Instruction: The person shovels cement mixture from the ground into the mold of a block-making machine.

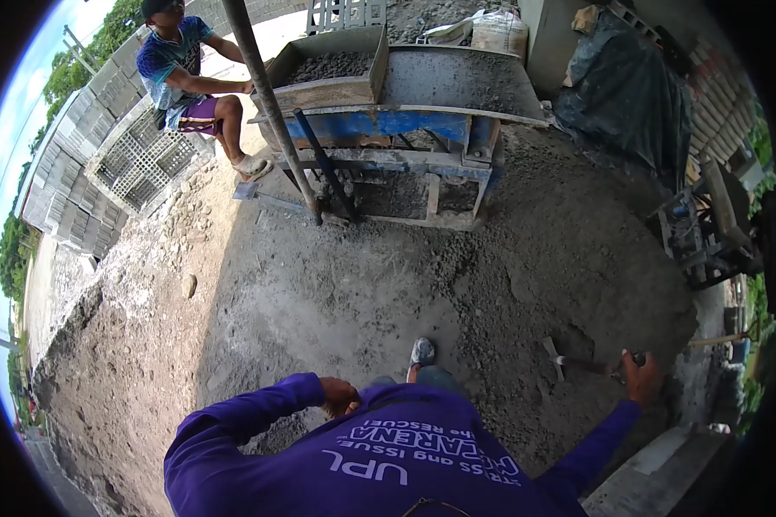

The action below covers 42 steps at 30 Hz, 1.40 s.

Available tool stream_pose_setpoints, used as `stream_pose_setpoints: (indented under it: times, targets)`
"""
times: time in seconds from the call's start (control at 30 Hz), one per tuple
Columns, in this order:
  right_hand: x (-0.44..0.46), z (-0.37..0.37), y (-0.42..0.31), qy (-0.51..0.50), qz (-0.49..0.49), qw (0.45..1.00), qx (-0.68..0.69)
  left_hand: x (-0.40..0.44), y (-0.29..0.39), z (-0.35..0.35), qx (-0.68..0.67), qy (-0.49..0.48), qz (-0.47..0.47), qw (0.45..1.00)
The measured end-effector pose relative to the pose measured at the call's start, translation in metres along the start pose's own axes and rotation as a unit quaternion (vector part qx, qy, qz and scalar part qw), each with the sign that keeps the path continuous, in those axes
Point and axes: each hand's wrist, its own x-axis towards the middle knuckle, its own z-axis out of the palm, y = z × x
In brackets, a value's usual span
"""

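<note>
My left hand [341, 397] is closed, its fingers curled near the front of my purple shirt [405, 448]. Whatever it may hold is hidden. Out to the right, my right hand [638, 376] is wrapped round the end of a tool [586, 365]. This tool has a dark shaft and a pale crosspiece at its far end, low over the grey ground [362, 293]. One of my shoes [422, 351] shows between the hands.
Ahead stands a blue-framed metal bench [388, 159] with a gravel-filled box [378, 77] and a leaning pole [272, 103]. Another person [179, 77] has a hand at the box. Concrete blocks [78, 202] line the left; a dark tarp [625, 103] and wheelbarrow-like frame [707, 228] stand right.
</note>
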Motion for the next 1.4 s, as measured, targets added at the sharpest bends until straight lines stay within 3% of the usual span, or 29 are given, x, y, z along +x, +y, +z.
stream_pose_setpoints:
  times: [0.1, 0.17, 0.27, 0.4, 0.5, 0.73, 1.07, 1.13, 1.4]
  targets:
    - [0.004, 0.01, 0.014, 0.045, -0.021, 0.999, -0.019, 0.004, 0.028, -0.032, 0.057, -0.032, -0.01, 0.998]
    - [0.009, 0.019, 0.024, 0.159, -0.09, 0.983, -0.018, 0.009, 0.035, -0.051, 0.083, -0.036, -0.002, 0.996]
    - [0.013, 0.016, 0.026, 0.14, -0.072, 0.987, -0.01, 0.013, 0.05, -0.069, 0.135, -0.037, -0.033, 0.99]
    - [0.02, 0.032, 0.036, 0.211, -0.081, 0.974, 0.009, 0.021, 0.046, -0.081, 0.137, -0.046, -0.039, 0.989]
    - [0.018, 0.028, 0.036, 0.198, -0.077, 0.977, -0.004, 0.021, 0.052, -0.094, 0.096, -0.026, -0.02, 0.995]
    - [0.013, 0.016, 0.028, 0.158, -0.048, 0.985, 0.042, 0.026, 0.07, -0.134, 0.152, -0.094, -0.032, 0.983]
    - [0.017, 0.022, 0.028, 0.15, -0.046, 0.986, 0.055, 0.03, 0.052, -0.133, 0.185, -0.127, -0.076, 0.972]
    - [0.016, 0.02, 0.025, 0.144, -0.043, 0.987, 0.052, 0.021, 0.056, -0.134, 0.17, -0.081, -0.042, 0.981]
    - [0.012, 0.011, 0.015, 0.107, -0.012, 0.994, 0.033, 0.033, 0.024, -0.125, 0.154, -0.085, -0.039, 0.984]
